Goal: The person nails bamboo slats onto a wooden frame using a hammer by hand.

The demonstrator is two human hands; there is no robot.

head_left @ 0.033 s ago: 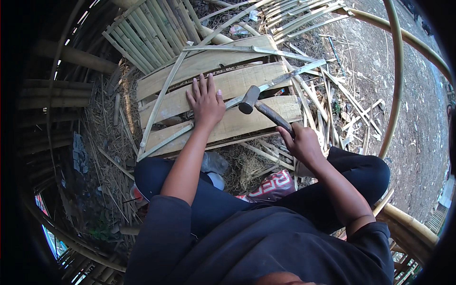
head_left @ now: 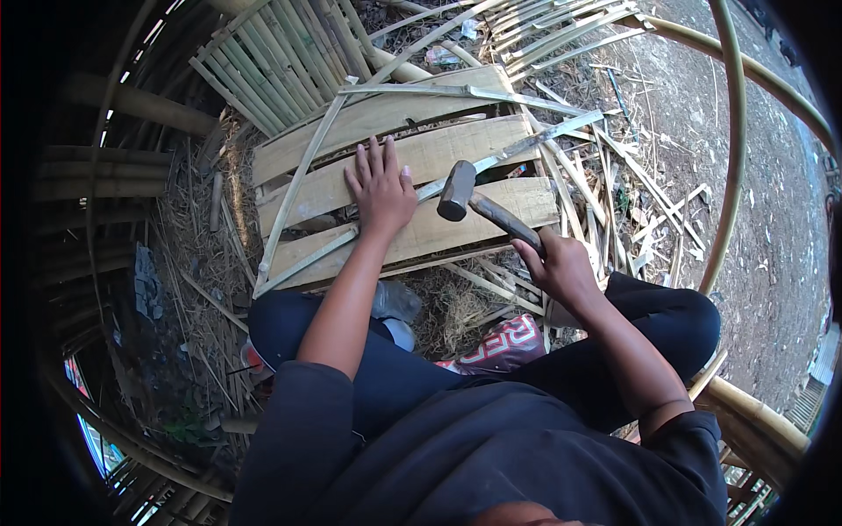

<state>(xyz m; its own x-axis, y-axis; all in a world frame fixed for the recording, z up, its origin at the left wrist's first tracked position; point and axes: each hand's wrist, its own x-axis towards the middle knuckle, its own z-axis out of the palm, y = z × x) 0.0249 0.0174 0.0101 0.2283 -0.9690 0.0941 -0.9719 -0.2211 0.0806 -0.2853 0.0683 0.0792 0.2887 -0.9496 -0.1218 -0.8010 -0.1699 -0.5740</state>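
Note:
My left hand point(head_left: 383, 195) lies flat, fingers spread, on a low platform of pale wooden planks point(head_left: 517, 200). It presses over a long split-bamboo strip point(head_left: 548, 133) that runs diagonally across the boards and passes beneath the hand. My right hand point(head_left: 559, 265) is wrapped round the wooden handle of a hammer point(head_left: 458, 189). The hammer's dark, blocky head hangs over the strip, just right of my left hand; whether it touches cannot be made out. Two more strips, one at the left point(head_left: 298, 180) and one along the far side point(head_left: 430, 89), form a triangle with the diagonal one.
A slatted bamboo panel point(head_left: 285, 66) leans beyond the planks, and more split slats point(head_left: 561, 35) lie at the far right. Loose offcuts point(head_left: 653, 197) litter the ground to the right. A curved bamboo pole point(head_left: 732, 149) rises there. Near my legs lies a dark red printed packet point(head_left: 504, 344).
The hammer's head has shifted slightly to the left and turned a little in my right hand's grip. My left hand and the strips stay where they were.

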